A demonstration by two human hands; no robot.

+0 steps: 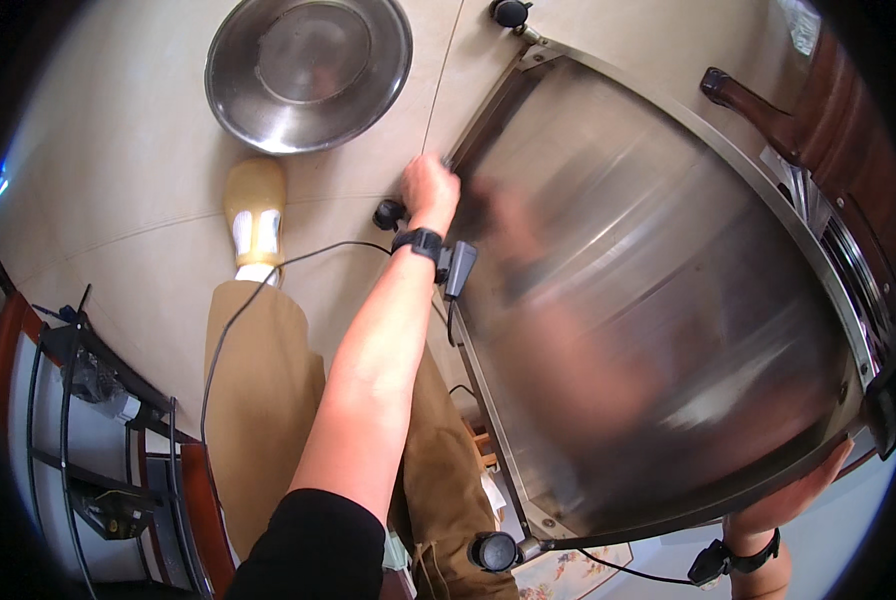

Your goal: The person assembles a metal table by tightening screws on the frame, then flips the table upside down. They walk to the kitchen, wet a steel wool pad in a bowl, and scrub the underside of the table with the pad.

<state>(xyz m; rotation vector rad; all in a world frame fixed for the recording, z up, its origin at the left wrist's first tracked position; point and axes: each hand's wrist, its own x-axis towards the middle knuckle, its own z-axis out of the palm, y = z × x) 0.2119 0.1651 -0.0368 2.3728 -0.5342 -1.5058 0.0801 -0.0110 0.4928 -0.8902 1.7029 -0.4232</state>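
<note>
A shiny steel cart (pixel 648 270) with caster wheels is tipped over in front of me, its broad flat panel facing up and mirroring my arm. My left hand (pixel 431 190) is closed at the left edge of its frame. At the lower right my right hand (pixel 793 495) grips the cart's rim from outside, with some of its fingers hidden behind the frame. Black casters (pixel 494 551) stick out at the corners. Both wrists wear black straps, and a small grey device (pixel 459 270) hangs by the left one.
A round steel basin (pixel 368 100) lies on the tiled floor beyond my foot in a tan slipper (pixel 255 210). To the left stands a black wire rack (pixel 65 440). Dark brown wooden furniture (pixel 818 120) is close to the cart's right side. A thin black cable (pixel 230 325) loops over my leg.
</note>
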